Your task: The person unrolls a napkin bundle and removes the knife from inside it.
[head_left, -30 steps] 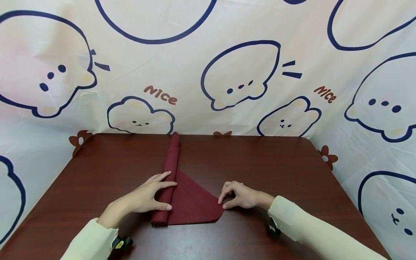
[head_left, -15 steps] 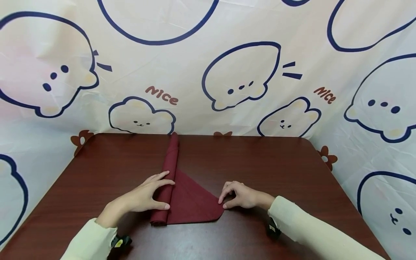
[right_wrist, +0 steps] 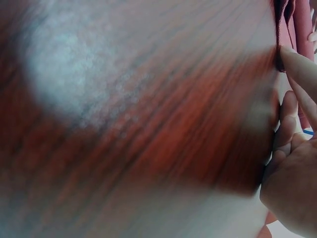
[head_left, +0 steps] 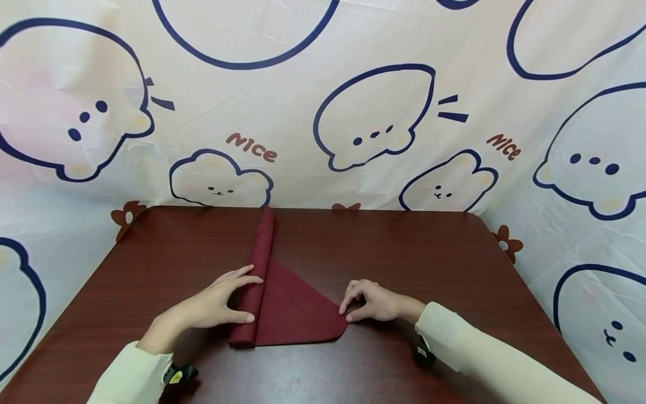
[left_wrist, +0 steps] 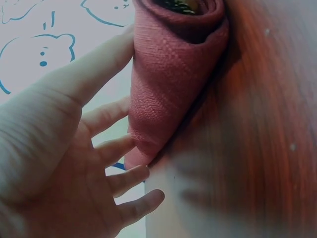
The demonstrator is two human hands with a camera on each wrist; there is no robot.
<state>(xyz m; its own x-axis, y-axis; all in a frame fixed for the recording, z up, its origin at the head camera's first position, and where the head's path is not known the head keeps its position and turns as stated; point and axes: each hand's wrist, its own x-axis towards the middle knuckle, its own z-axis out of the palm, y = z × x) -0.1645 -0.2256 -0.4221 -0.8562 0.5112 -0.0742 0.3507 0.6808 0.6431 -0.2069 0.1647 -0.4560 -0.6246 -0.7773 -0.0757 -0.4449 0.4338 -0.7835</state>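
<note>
A dark red cloth is partly rolled up on the table, its roll (head_left: 258,252) running from the far edge toward the near side. A flat triangular flap (head_left: 295,306) of the cloth spreads to the right of the roll. My left hand (head_left: 212,303) lies over the roll near its front end, thumb and fingers spread. In the left wrist view its extended fingers (left_wrist: 106,116) touch the roll's side. A dark green textured bit (left_wrist: 184,6) shows inside the roll's end. My right hand (head_left: 375,303) pinches the flap's rounded right corner between thumb and fingers.
The brown wood-grain table (head_left: 404,252) stretches beyond both hands. Behind and beside it hangs a pale curtain (head_left: 292,112) with cartoon drawings. Black straps with small devices sit at both cuffs, the left device (head_left: 179,375) close over the table.
My left hand has shifted slightly left along with the roll, and the flat flap has grown a little wider. The right hand has stayed at the corner.
</note>
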